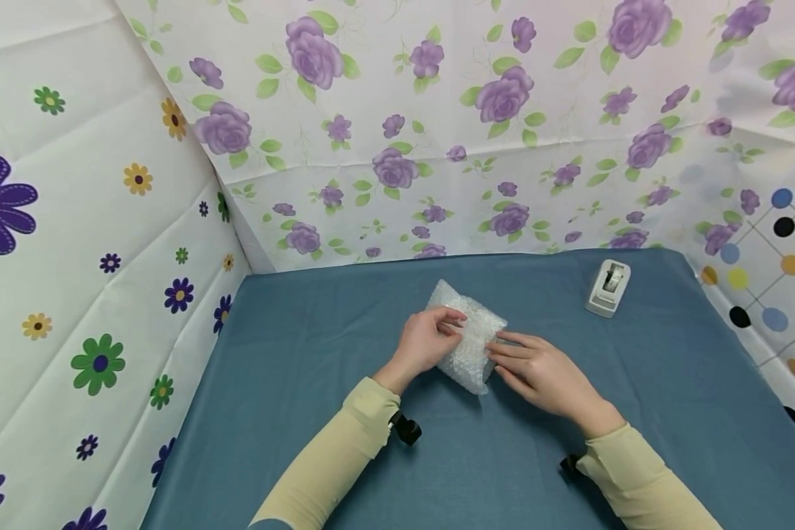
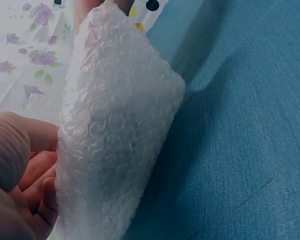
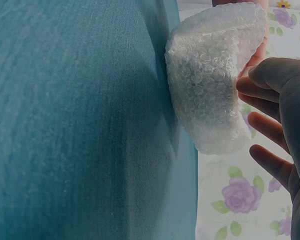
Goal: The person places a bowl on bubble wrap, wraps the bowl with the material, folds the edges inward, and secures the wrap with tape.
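A bubble-wrap package, clear and whitish with something darker inside, is held above the blue cloth in the head view. My left hand pinches its near-left face with thumb and curled fingers. In the left wrist view, the thumb and fingertips of the left hand meet the edge of the package. On the other side, my right hand touches the right edge with fingers fairly straight and spread. The right wrist view shows the right hand with fingertips at the edge of the package.
A white tape dispenser stands at the back right on the blue cloth. A flowered sheet hangs behind, and other patterned sheets line the sides.
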`<state>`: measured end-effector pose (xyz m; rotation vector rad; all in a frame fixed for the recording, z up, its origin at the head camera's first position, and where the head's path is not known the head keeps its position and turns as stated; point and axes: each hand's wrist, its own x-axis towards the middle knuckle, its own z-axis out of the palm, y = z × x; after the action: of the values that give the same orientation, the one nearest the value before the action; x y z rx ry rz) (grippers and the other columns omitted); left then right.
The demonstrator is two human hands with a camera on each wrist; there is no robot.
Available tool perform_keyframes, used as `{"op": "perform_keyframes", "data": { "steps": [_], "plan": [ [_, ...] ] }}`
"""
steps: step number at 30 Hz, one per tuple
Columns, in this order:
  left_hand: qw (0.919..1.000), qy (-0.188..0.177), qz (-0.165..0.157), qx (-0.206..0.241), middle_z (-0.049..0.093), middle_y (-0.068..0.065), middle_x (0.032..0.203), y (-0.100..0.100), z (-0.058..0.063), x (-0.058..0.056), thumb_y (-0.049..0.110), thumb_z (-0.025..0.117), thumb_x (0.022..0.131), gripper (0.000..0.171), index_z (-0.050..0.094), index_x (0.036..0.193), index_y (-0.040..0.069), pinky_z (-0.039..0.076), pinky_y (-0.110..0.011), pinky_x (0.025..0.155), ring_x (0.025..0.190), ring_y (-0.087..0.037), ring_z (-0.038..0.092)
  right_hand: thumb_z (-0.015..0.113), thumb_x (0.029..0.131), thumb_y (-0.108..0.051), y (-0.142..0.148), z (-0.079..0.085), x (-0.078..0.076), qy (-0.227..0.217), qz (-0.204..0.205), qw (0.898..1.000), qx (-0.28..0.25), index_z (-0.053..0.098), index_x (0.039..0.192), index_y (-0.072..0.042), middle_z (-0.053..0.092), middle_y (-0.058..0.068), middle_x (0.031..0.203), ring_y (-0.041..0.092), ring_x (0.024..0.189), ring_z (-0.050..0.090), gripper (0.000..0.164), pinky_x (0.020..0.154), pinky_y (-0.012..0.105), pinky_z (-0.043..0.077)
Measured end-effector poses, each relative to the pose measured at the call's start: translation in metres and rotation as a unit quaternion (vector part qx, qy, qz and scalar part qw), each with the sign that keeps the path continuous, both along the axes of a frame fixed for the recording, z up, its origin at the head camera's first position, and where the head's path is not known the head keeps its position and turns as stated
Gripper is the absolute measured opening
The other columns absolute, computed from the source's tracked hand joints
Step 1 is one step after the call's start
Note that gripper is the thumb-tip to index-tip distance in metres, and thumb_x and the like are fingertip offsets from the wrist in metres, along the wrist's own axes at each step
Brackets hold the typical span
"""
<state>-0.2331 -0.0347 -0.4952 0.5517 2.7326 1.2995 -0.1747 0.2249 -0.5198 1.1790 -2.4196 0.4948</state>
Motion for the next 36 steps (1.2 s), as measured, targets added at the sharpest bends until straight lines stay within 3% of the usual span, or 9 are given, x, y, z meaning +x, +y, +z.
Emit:
{"op": "perform_keyframes", "data": {
  "steps": [2,6,9,13,15,36],
  "plan": [
    [1.0,0.001,0.001,-0.003,0.079,0.005,0.113,0.0,-0.001,0.0,0.011,0.077,0.098,0.029,0.079,0.125,0.021,0.06,-0.033,0.079,0.094,-0.009,0.075,0.049,0.116,-0.04,0.0,0.0,0.0,-0.001,-0.001,1.0,0.002,0.078,0.13,-0.006,0.074,0.009,0.134,0.036,0.132,0.064,0.047,0.109,0.055,0.05],
    [1.0,0.002,0.006,-0.004,0.079,0.005,0.113,0.001,-0.003,-0.001,0.012,0.076,0.098,0.029,0.079,0.124,0.022,0.06,-0.032,0.078,0.093,-0.008,0.075,0.072,0.105,-0.025,0.0,0.0,0.001,-0.005,-0.004,1.0,0.0,0.078,0.13,-0.005,0.074,0.009,0.134,0.037,0.132,0.064,0.033,0.108,0.056,0.05],
    [0.9999,0.006,0.011,-0.002,0.079,0.005,0.113,0.002,-0.003,-0.001,0.012,0.076,0.097,0.028,0.079,0.124,0.022,0.06,-0.033,0.079,0.092,-0.007,0.075,0.083,0.094,-0.015,0.001,0.0,0.0,-0.009,-0.007,1.0,0.003,0.078,0.131,-0.006,0.073,0.009,0.135,0.036,0.133,0.063,0.038,0.11,0.055,0.049],
    [0.9995,0.02,0.026,0.0,0.079,0.005,0.113,0.004,-0.002,0.0,0.013,0.077,0.097,0.027,0.08,0.121,0.023,0.06,-0.034,0.079,0.09,-0.006,0.074,0.083,0.093,-0.015,0.001,-0.001,0.0,-0.008,-0.008,1.0,0.003,0.078,0.13,-0.006,0.073,0.008,0.135,0.036,0.133,0.063,0.038,0.11,0.054,0.049],
    [0.999,0.026,0.036,0.0,0.079,0.006,0.114,0.005,-0.001,0.001,0.013,0.078,0.096,0.026,0.08,0.12,0.023,0.06,-0.034,0.079,0.089,-0.006,0.075,0.087,0.087,-0.01,0.001,-0.002,0.0,-0.004,-0.007,1.0,-0.001,0.079,0.129,-0.005,0.074,0.009,0.134,0.037,0.132,0.064,0.044,0.109,0.055,0.05],
    [0.9942,0.052,0.094,-0.007,0.079,0.01,0.113,0.017,0.0,0.0,0.014,0.074,0.097,0.029,0.08,0.123,0.026,0.057,-0.03,0.073,0.086,-0.005,0.073,0.086,0.088,-0.011,0.002,-0.002,0.001,-0.022,-0.007,1.0,0.006,0.078,0.132,-0.008,0.073,0.009,0.135,0.035,0.132,0.065,0.045,0.109,0.054,0.05]
  ]
}}
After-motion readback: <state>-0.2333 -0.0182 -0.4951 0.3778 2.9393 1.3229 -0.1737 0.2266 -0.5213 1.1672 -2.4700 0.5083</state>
